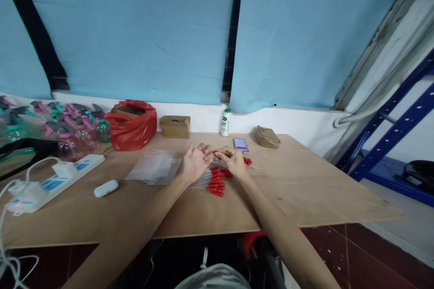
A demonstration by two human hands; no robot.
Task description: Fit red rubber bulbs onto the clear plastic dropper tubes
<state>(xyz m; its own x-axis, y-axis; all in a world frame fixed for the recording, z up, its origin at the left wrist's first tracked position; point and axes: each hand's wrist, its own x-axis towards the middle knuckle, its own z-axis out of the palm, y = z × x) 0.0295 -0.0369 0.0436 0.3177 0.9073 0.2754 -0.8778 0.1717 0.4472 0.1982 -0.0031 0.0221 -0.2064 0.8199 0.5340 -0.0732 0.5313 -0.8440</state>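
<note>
Plywood table (305,198): bare pale board, carrying everything below.
Writing: none can be read; the print on the white bottle (225,123) with a green cap, by the back wall, is too small to make out.
Droppers (215,180): a loose pile of clear tubes with red bulbs, lying on the board just under and between the two hands.
Left hand (195,162): palm up, fingers curled around a few of the clear tubes; the grip is partly hidden.
Right hand (233,162): fingertips pinched on a dropper at the point where it meets the left hand.
Clear bags (154,167): flat plastic sleeves stacked just left of the left hand; contents cannot be told.
Red bag (134,127): open at the top, holding a brown carton.
Small carton (175,126): open cardboard box near the wall, something dark inside, unclear.
Brown packet (267,137): closed, at the back right.
Phone (240,145): screen lit, lying behind the right hand.
Spray bottles (68,126): clustered at far left, with pink, teal and grey trigger heads.
Power strip (54,180): white, with plugs in it.
White case (106,188): small, rounded, closed.
</note>
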